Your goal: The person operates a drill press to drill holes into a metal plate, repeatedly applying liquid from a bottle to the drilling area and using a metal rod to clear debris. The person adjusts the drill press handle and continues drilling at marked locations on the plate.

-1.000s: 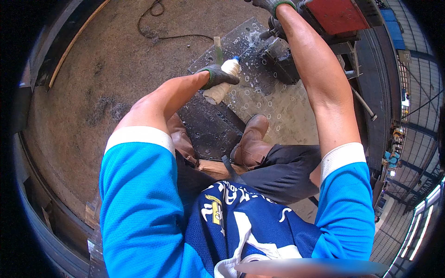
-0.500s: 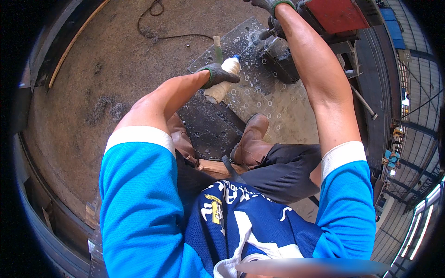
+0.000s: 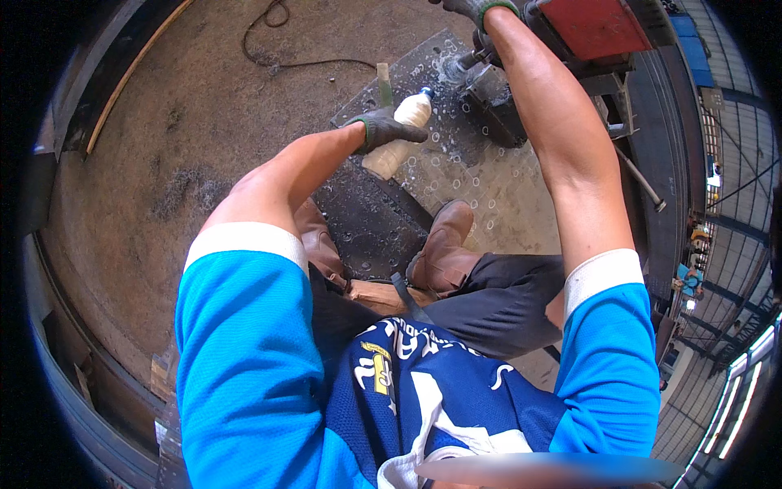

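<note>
In my gloved left hand (image 3: 391, 132) is a plastic bottle (image 3: 413, 112) of milky, cream-coloured liquid, fingers wrapped round its middle. The bottle tilts, its blue top (image 3: 427, 92) pointing up and right toward a drilling machine (image 3: 497, 90). White wet residue (image 3: 452, 69) lies round the machine's tool on a dark steel plate (image 3: 407, 69). My right hand (image 3: 471, 6), also gloved, is at the top edge beside the machine and partly cut off. Its fingers look curled, but what they hold is out of sight.
Chalk-like circles and metal chips mark the plate. A greenish upright strip (image 3: 384, 85) stands behind the bottle. A dark cable (image 3: 318, 63) curls over the brown floor. My boots (image 3: 444, 240) are close to the plate, and a red machine housing (image 3: 595, 28) is at upper right.
My left hand has shifted slightly, and the bottle's top has moved a little up and right, closer to the drilling machine's tool. My right hand has hardly moved.
</note>
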The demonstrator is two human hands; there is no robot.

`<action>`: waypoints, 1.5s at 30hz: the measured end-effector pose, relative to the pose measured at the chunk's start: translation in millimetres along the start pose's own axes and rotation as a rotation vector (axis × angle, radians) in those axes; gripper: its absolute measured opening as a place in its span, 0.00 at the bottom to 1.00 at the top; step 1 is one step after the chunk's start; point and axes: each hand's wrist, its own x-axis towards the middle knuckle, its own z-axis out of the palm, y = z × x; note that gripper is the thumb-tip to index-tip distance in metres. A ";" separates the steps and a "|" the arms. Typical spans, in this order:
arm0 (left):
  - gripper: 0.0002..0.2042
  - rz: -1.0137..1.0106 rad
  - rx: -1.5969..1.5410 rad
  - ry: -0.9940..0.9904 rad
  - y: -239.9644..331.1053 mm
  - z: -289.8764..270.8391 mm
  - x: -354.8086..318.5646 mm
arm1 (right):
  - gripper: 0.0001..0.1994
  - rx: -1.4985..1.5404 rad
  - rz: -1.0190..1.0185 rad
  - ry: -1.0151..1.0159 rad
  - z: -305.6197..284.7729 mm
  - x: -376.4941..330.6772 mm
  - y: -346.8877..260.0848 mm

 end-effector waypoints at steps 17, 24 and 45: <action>0.33 -0.090 0.164 0.053 -20.2 -13.8 22.8 | 0.20 -0.047 -0.026 0.006 1.7 2.3 -8.9; 0.42 -0.089 0.243 0.012 -2.0 -10.3 9.9 | 0.22 -0.109 -0.046 -0.013 0.1 -5.5 -14.8; 0.34 -0.044 0.072 0.048 -14.8 -4.6 20.7 | 0.20 -0.041 -0.022 0.020 15.5 6.8 -2.2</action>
